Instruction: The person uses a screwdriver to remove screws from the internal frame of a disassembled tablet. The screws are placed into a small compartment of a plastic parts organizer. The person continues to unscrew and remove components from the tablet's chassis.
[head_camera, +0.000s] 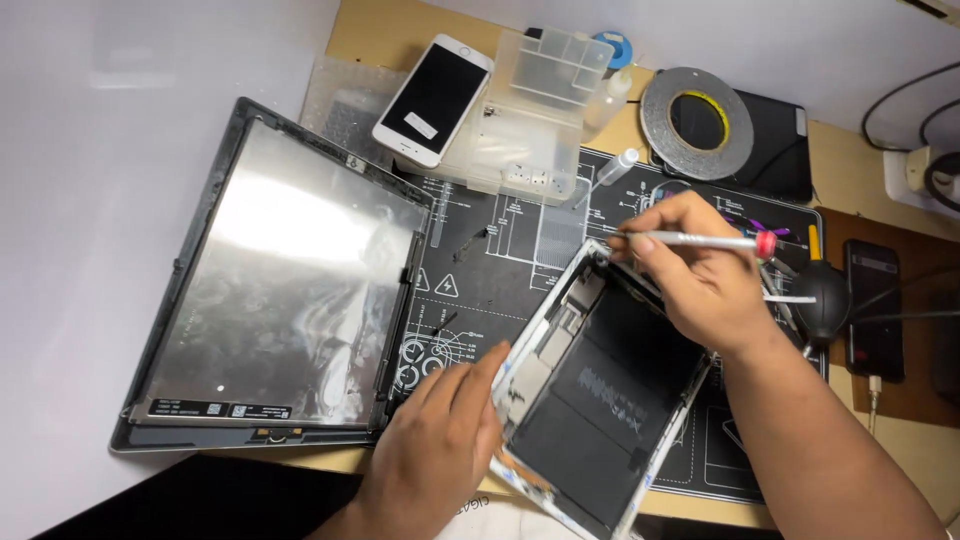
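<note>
An opened tablet body (590, 400) lies tilted on a black work mat (490, 260), its black battery and inner parts showing. My left hand (435, 440) rests flat against the tablet's left edge and steadies it. My right hand (695, 265) grips a slim silver screwdriver (700, 240) with a red ring, held nearly level, its tip at the tablet's top corner. The removed screen panel (285, 290) lies face down to the left, shiny back up.
A white phone (432, 98) leans on a clear plastic parts box (530, 120) at the back. A roll of tape (697, 122), a small bottle (612, 170), a black air blower (822, 300) and a dark phone (873, 305) sit to the right.
</note>
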